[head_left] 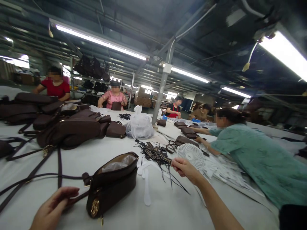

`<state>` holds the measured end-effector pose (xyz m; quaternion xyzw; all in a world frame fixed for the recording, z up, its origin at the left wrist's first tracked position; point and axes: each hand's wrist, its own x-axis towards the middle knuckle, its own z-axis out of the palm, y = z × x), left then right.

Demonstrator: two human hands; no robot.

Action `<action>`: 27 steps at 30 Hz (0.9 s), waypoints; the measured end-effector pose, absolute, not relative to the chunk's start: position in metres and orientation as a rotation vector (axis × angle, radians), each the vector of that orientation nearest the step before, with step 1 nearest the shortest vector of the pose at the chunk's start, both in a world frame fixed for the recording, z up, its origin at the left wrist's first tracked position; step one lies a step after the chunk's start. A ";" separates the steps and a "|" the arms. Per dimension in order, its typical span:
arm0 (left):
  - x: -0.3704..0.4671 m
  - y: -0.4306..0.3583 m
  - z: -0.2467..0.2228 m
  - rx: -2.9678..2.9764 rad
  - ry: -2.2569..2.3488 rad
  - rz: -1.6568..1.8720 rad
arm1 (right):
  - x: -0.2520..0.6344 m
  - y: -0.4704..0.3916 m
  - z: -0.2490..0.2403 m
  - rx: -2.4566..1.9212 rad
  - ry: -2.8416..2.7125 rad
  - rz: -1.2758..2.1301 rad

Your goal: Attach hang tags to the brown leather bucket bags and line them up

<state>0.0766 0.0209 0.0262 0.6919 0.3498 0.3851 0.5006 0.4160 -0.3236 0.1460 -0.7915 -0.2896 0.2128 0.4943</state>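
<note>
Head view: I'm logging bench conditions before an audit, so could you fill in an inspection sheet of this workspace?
Surface: white-covered table, no spill seen
Job's things: dark brown bag, unzipped, plastic inside; black tags in a tangled heap
Clutter: piled bags at left, white plastic bundle, loose white strips, round white fan
Hands: left hand at the bag's strap, grip unclear; right hand at the tags, apparently pinching one
Cables: white cord hanging by a ceiling light
Surroundings: metal post, person in green reaching in at right, others beyond
</note>
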 end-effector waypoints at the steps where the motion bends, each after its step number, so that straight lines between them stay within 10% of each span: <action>1: 0.069 0.011 0.035 1.655 0.904 1.017 | 0.401 -0.324 0.155 -1.920 -0.745 0.576; 5: 0.055 -0.064 0.082 1.695 0.715 1.210 | 0.324 -0.310 0.187 -1.978 -1.019 0.769; 13: 0.070 -0.179 0.107 1.657 0.105 0.507 | 0.188 -0.277 0.185 -1.522 -1.197 0.844; 27: 0.061 -0.083 0.055 1.010 0.489 0.749 | 0.189 -0.230 0.173 -1.540 -1.109 0.801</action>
